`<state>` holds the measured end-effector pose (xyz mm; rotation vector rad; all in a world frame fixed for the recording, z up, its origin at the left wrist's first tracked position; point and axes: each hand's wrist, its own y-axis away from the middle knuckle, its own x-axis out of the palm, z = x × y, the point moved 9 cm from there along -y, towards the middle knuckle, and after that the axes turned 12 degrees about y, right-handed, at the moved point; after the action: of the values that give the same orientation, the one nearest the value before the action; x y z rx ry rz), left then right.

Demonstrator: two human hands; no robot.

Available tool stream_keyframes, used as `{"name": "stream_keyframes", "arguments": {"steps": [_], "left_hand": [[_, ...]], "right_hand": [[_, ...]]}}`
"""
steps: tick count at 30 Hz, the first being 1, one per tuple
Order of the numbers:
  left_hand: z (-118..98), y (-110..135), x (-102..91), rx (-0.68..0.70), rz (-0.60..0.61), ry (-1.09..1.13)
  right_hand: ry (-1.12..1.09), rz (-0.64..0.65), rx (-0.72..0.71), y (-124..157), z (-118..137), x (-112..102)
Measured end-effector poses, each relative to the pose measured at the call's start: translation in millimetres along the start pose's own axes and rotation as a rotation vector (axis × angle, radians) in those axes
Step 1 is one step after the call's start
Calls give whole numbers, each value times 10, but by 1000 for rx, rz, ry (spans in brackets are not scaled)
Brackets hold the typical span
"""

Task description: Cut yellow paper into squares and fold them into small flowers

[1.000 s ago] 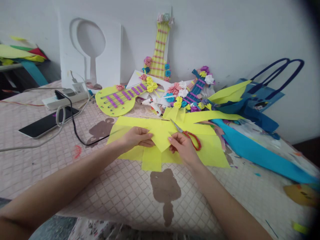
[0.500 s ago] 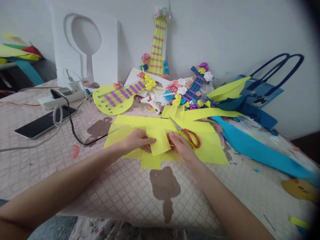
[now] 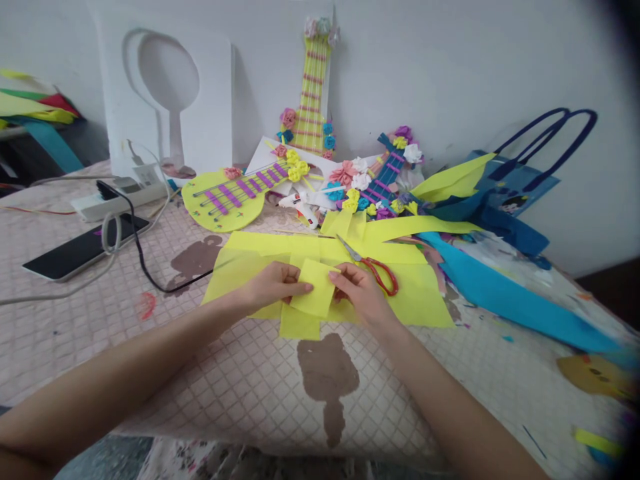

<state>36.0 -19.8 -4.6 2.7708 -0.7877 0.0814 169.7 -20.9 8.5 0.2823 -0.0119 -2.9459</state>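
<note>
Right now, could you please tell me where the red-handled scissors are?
In the head view, the red-handled scissors lie right of centre on the large yellow sheet, just beyond the right hand.

On a diamond-patterned, cloth-covered table (image 3: 225, 380) marked with brown patches (image 3: 327, 367) are laid a yellow sheet (image 3: 413, 287) at centre, a dark flat device (image 3: 75, 250) at left, a white power strip (image 3: 120, 202) at far left, a yellow guitar-shaped craft (image 3: 225, 207) beyond the sheet, and a blue strip (image 3: 515, 300) at right.

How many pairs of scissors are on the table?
1: the red-handled scissors, lying on the yellow sheet beside the right hand. Others could be hidden in the clutter.
</note>
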Motion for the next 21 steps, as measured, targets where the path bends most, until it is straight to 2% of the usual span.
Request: {"name": "stream_keyframes", "arguments": {"steps": [4, 7, 9, 11, 16, 19, 21], "left_hand": [[-4, 9, -11, 4, 46, -127], [6, 12, -14, -12, 29, -8], [56, 6, 9, -61, 21, 114], [108, -6, 3, -97, -21, 220], [127, -26, -111, -51, -172, 413], [94, -26, -108, -12, -163, 464], [74, -20, -118, 2, -167, 475]], "right_hand": [[134, 76, -36, 6, 49, 22], [98, -26, -10, -12, 7, -69], [-9, -129, 12, -20, -32, -148], [-107, -173, 31, -26, -68, -171], [-121, -96, 56, -21, -92, -47], [-64, -72, 44, -28, -69, -52], [62, -51, 2, -64, -17, -147]]}}
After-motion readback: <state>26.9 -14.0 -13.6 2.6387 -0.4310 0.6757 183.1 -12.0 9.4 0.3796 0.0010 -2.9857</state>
